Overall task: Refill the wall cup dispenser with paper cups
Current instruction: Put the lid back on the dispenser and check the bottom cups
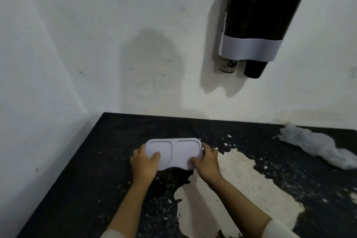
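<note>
Low in the frame's centre, the left hand (144, 162) and right hand (206, 160) each grasp an end of the pale two-recess dispenser lid (172, 153), probably light, stiff plastic; end grips suit it. The cup dispenser (257, 17) hangs upper right.

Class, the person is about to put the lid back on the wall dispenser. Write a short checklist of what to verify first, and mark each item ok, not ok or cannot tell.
1. Lid held by both hands, left hand and right hand: ok.
2. Cups in the dispenser: ok, stacks show through.
3. Cups poking out below: ok.
4. Dispenser top open and unobstructed: cannot tell, out of frame.
5. Plastic wrapper cleared from counter: not ok.
</note>
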